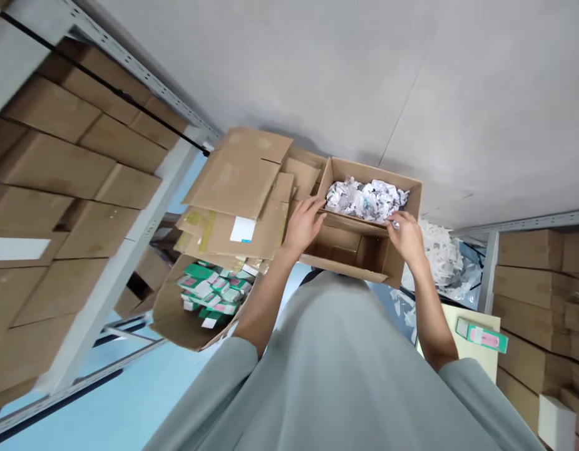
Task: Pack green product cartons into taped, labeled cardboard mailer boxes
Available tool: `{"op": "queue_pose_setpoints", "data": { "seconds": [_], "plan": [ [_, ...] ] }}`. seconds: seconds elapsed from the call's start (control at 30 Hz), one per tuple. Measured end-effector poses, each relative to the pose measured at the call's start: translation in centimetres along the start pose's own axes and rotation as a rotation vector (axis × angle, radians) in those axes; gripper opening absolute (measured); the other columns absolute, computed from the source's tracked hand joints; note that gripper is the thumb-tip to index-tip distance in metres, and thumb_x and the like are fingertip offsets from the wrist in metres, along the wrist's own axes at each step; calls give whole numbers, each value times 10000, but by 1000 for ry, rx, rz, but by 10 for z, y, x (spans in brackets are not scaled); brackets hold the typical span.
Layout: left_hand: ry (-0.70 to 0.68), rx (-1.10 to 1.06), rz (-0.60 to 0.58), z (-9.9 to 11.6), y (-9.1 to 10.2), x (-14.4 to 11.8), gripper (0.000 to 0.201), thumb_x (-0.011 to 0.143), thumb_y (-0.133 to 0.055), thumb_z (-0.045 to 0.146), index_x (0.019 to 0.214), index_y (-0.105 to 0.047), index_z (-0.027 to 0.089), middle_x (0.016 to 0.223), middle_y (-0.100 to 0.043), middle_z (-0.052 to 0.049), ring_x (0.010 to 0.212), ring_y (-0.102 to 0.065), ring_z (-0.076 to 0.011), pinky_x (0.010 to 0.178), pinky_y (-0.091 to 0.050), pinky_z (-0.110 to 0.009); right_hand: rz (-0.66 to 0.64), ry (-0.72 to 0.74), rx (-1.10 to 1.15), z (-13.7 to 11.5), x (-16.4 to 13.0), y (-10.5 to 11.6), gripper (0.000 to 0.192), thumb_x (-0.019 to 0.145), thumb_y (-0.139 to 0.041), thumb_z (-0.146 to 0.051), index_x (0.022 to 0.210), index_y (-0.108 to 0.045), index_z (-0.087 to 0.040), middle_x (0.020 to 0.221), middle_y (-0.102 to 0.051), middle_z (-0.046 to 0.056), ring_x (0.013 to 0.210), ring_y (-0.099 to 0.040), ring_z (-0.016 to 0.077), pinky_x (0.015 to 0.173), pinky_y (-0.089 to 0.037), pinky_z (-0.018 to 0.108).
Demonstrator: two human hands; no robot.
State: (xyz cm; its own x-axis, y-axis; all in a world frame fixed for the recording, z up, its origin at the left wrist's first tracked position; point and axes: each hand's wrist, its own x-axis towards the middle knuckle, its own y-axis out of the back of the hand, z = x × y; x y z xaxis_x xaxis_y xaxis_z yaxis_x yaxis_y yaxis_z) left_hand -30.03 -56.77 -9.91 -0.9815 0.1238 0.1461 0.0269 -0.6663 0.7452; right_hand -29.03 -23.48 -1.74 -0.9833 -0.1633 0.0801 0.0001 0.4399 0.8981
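A cardboard box (416, 199) against the wall holds crumpled white paper (378, 199) and some clear plastic. Directly in front of it is a second open cardboard box (343, 270), its bare brown inside partly visible. My left hand (304, 227) lies at the left side where the boxes meet, fingers stretched forward and thumb apart. At the right end of the shared edge is my right hand (405, 237), its thumb and fingertips pinched close to the paper. Whether they grip the box rim or a paper scrap is too small to tell.
Flattened cardboard (233, 178) is stacked on the left. Below it, a carton (169, 322) holds many small green-and-white boxes (214, 291). White paper scraps (439, 254) heap on the right, near a single green-and-pink box (481, 336). Shelves of cartons (59, 169) flank both sides.
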Motion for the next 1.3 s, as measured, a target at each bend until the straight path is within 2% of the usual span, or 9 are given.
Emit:
{"op": "queue_pose_setpoints", "data": {
  "seconds": [0.13, 0.27, 0.43, 0.57, 0.73, 0.93, 1.03, 1.17, 1.3],
  "plan": [
    [17, -44, -75, -4, -6, 2, 383, 1150, -552, 286, 1450, -784, 239, 1474, -773, -124, 1403, -709, -304, 1275, -555, -476, -187, 13, -76, -37, 77, -15, 259, 1125, -610, -317, 1178, -854, -248, 1211, -865, 123, 1173, -799, 348, 1071, -603, 463],
    [1, -36, -78, -3, -5, -3, 396, 1169, -513, 295, 1451, -783, 226, 1447, -775, -134, 1385, -702, -315, 1266, -548, -468, -424, -121, -312, -66, 155, -52, 370, 1057, -790, -365, 1352, -826, -144, 1374, -833, 234, 1316, -777, 397, 1095, -584, 455],
    [0, -39, -77, -1, -3, -4, 396, 1169, -509, 293, 1436, -795, 236, 1428, -785, -127, 1367, -702, -322, 1261, -548, -460, -489, -248, -378, -71, 184, -88, 388, 1004, -847, -296, 1339, -833, -101, 1416, -819, 263, 1288, -803, 357, 1055, -600, 396],
    [4, -79, -73, 0, -1, -6, 394, 1171, -514, 288, 1448, -790, 241, 1411, -786, -121, 1372, -703, -314, 1253, -554, -445, -455, -229, -370, -69, 170, -85, 356, 1051, -665, -180, 1366, -830, -164, 1398, -848, 183, 1289, -797, 305, 1050, -591, 359],
    [-10, -99, -63, -1, -3, -8, 407, 1167, -501, 260, 1457, -785, 229, 1385, -788, -128, 1365, -696, -323, 1243, -554, -455, -249, -151, -269, -75, 136, -48, 307, 1051, -618, -223, 1257, -845, -202, 1223, -894, 125, 1164, -818, 320, 1018, -591, 369],
    [-25, -118, -65, -4, -5, -9, 412, 1167, -493, 251, 1457, -786, 235, 1375, -786, -134, 1358, -686, -333, 1237, -549, -473, 55, -159, -9, -84, 60, 4, 154, 1044, -666, -348, 1038, -783, -249, 1018, -863, 52, 855, -783, 246, 886, -606, 359],
    [-43, -115, -88, -5, -3, -10, 417, 1179, -480, 268, 1461, -784, 225, 1379, -779, -145, 1367, -682, -341, 1234, -546, -472, 175, -164, 215, -90, 11, 25, 300, 1062, -703, -550, 1002, -744, -259, 931, -817, 39, 789, -747, 221, 776, -602, 340],
    [-54, -116, -117, -6, -3, -8, 427, 1178, -483, 273, 1486, -774, 227, 1382, -768, -152, 1369, -679, -352, 1237, -543, -483, 114, -201, 405, -96, -47, 41, 477, 993, -786, -738, 963, -750, -263, 882, -789, 29, 751, -728, 208, 709, -597, 333],
    [-75, -81, -99, -9, -7, -6, 441, 1189, -453, 298, 1479, -781, 236, 1340, -779, -133, 1317, -690, -334, 1210, -555, -460, -7, -246, 389, -93, -79, 30, 480, 1003, -771, -733, 969, -782, -254, 881, -806, 31, 752, -729, 209, 725, -615, 342]
  ]
}}
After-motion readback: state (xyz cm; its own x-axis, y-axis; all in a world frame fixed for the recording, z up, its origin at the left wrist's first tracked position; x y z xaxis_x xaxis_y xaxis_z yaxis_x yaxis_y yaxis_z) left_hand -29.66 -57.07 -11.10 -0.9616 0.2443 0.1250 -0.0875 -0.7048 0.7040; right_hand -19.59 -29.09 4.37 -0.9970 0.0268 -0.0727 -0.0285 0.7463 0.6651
